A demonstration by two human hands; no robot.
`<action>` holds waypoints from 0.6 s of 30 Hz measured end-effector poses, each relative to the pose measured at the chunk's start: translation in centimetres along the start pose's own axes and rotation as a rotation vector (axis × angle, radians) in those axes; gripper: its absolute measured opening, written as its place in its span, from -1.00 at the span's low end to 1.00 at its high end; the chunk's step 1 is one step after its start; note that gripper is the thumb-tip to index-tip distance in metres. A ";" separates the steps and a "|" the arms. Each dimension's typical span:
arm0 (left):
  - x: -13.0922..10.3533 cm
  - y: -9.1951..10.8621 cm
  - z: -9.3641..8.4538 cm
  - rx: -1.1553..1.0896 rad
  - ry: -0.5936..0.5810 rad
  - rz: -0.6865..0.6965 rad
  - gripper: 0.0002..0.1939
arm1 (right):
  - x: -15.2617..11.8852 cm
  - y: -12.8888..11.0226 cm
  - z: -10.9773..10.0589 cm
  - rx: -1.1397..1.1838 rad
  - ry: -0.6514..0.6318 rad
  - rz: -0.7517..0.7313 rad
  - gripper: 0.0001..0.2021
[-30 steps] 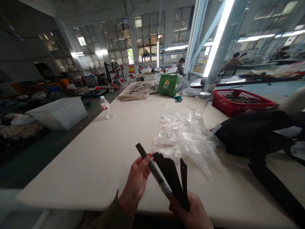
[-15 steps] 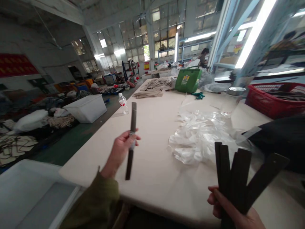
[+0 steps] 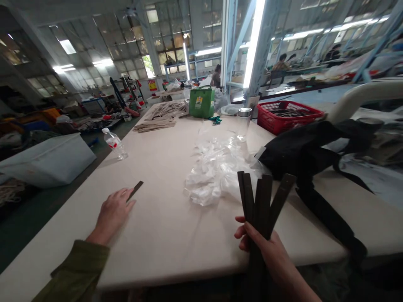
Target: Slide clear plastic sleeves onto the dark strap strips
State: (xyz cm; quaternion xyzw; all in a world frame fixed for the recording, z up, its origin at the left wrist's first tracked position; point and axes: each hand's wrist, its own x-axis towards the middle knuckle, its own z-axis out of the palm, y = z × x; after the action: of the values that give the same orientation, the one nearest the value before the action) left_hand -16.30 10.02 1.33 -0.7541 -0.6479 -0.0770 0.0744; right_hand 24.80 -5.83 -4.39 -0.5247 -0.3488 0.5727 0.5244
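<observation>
Right hand (image 3: pixel 262 243): grip clamped on a fan of flat dark strips (image 3: pixel 263 195), tips splayed upward. Left hand (image 3: pixel 113 209): palm down at the counter (image 3: pixel 163 230); a single dark strip (image 3: pixel 136 189) juts out from beneath it; whether this grip is clamped, cannot tell. Crumpled clear plastic (image 3: pixel 209 178): on the counter, between the hands, farther back.

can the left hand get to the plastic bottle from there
Probably yes, with a forward stretch: the plastic bottle stands beyond the left hand, near the left edge of the table, and nothing visible blocks the way. The dark strip at that hand may need releasing first.
</observation>
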 end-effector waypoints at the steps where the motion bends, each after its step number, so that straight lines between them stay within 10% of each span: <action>1: 0.0 2.3 -0.3 -0.154 0.030 0.099 -0.56 | 0.0 -0.1 0.1 -0.003 -0.003 -0.003 -0.43; 6: -0.2 14.4 0.8 -0.644 0.015 0.489 -0.76 | -0.2 -0.6 0.3 -0.010 -0.017 -0.008 -0.41; 9: 0.3 18.4 2.7 -0.793 -0.037 0.503 -0.88 | -0.3 -0.5 0.1 -0.009 -0.016 -0.024 -0.43; 18: 2.0 15.9 1.0 -1.000 -0.114 0.110 -0.71 | 0.2 0.0 -0.5 0.000 -0.001 -0.026 -0.40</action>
State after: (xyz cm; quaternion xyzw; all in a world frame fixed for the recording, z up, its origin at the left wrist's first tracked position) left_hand -0.31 9.83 0.58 -0.7337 -0.4940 -0.3323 -0.3274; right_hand 25.26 -5.74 -4.51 -0.5198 -0.3557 0.5662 0.5317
